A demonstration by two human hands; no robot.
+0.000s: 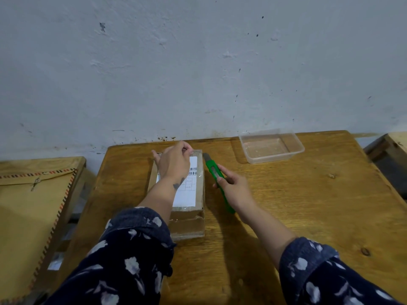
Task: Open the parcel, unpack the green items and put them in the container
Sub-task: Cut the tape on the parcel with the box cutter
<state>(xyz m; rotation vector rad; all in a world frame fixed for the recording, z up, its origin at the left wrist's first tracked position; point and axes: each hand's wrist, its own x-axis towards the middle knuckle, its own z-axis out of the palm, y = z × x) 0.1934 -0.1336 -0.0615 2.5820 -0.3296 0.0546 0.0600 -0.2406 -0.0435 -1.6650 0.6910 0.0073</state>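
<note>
A brown cardboard parcel [189, 219] with a white shipping label lies closed on the wooden table [308, 205]. My left hand [174, 164] rests on its far end, fingers curled over the far edge and pinching at the tape there. My right hand [234, 186] holds a green utility knife [212, 170] just right of the parcel, its blade end pointing at the parcel's far right corner. A clear plastic container [272, 147] stands empty at the back right of the table. The parcel's contents are hidden.
A large brown envelope [26, 212] with a striped border lies on a lower surface to the left. The white wall runs directly behind the table. Another wooden piece [389, 148] shows at the far right edge.
</note>
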